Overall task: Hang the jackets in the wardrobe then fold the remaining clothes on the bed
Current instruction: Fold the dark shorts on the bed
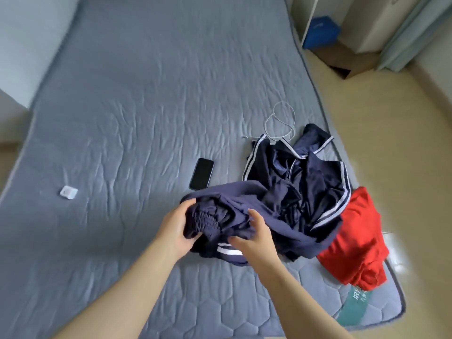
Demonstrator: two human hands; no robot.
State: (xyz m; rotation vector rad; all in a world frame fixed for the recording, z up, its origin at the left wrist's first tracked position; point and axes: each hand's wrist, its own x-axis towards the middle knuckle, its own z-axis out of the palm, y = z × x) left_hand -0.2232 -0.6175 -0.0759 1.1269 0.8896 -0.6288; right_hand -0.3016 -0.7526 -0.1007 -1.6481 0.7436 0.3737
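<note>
Grey quilted bed point(122, 94) carries a small white packet point(69, 192) at 9 o'clock and a black phone point(201, 173) near centre. At the phone's 6 o'clock the left hand point(176, 226) grips the navy garment point(244, 199) by its elastic waistband, and the right hand point(254, 241) curls round its fabric. Striped navy clothes point(293, 182) lie heaped at 3 o'clock, with a red garment point(354, 241) touching them at the bed's right edge.

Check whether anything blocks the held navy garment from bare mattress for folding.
Nothing visible does. The left hand and right hand grip the navy garment, and bare mattress lies to its left. The phone lies beyond it, the striped clothes at its right.
</note>
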